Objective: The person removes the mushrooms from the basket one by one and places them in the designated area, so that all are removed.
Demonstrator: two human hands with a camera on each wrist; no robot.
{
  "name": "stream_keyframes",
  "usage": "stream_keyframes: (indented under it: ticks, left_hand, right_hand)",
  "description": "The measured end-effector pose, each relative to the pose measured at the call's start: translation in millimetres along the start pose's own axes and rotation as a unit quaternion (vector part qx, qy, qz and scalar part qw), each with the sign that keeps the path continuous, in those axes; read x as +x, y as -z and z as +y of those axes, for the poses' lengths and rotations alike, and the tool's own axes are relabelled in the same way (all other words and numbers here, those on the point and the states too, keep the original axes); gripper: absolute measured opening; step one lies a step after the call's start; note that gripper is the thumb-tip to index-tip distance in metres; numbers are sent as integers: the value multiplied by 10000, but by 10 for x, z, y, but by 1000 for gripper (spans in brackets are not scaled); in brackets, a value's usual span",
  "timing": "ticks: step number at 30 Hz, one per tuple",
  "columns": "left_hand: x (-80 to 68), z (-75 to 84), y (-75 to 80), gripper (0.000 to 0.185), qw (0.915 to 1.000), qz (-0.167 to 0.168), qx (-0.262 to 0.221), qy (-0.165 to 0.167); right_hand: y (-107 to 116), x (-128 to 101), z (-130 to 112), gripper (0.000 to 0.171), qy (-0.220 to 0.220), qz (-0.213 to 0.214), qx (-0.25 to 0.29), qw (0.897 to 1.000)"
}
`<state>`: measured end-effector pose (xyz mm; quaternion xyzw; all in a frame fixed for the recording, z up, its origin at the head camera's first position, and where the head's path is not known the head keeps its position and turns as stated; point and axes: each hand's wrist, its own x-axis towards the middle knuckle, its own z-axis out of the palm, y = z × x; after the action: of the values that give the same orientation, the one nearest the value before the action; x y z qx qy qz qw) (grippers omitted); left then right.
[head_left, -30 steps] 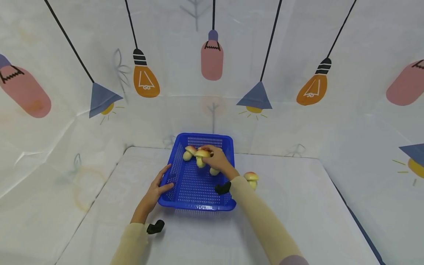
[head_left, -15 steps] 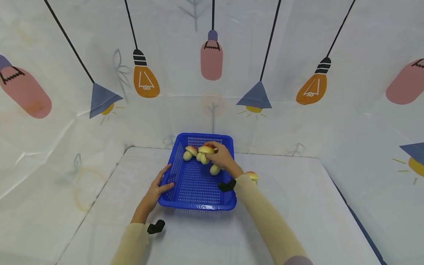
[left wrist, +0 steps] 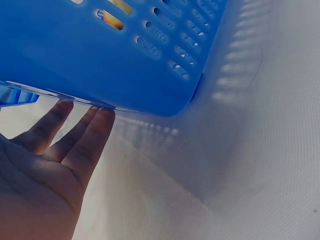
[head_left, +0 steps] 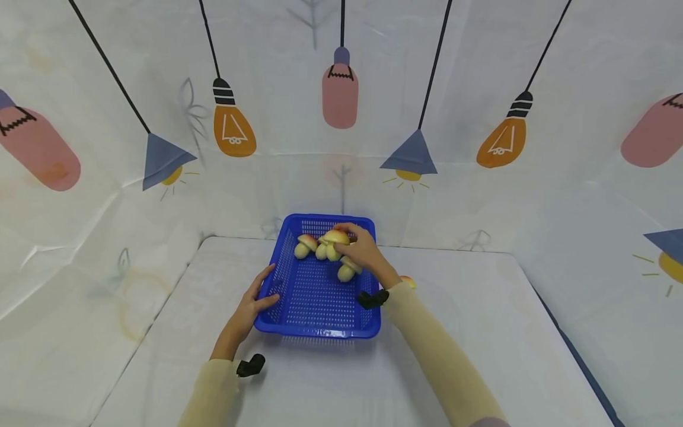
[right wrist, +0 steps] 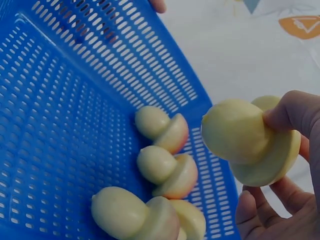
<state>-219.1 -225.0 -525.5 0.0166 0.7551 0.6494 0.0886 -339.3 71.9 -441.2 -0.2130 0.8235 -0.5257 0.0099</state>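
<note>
My right hand (head_left: 367, 252) pinches a toy mushroom (head_left: 336, 238) with a red-yellow cap and pale stem, over the back of the blue plastic basket (head_left: 315, 308). In the right wrist view the thumb presses on the held mushroom (right wrist: 240, 132), with fingers around its cap. Several similar mushrooms (right wrist: 167, 170) lie in the basket along one wall, one of them (head_left: 304, 246) at the back left. My left hand (head_left: 249, 308) touches the basket's left side with its fingers extended. The left wrist view shows those fingertips against the basket wall (left wrist: 100, 75).
A white-covered table (head_left: 480, 332) carries the basket. Another mushroom (head_left: 408, 281) lies on it right of the basket, mostly hidden by the right sleeve. Behind stands a white cloth wall (head_left: 299, 178) printed with lamps.
My right hand has shifted rightward and slightly back inside the basket with the mushroom, baring more of a mushroom below it. The left hand and basket stay put.
</note>
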Motion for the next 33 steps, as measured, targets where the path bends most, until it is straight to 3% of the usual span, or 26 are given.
stream_keyframes:
  ticks: [12,20,33]
  left_hand:
    - [8,-19,8,76,10000,26,64,33]
    - [6,-8,9,76,9999,8,131,44]
    - [15,-4,11,74,9997,-8,233,-8]
  right_hand:
    - [96,-167,34,50,312,128,-63,9994]
    - [226,-338,60,49,74,297,225,9993]
    - [411,-574,193,49,-284,609,66,9977]
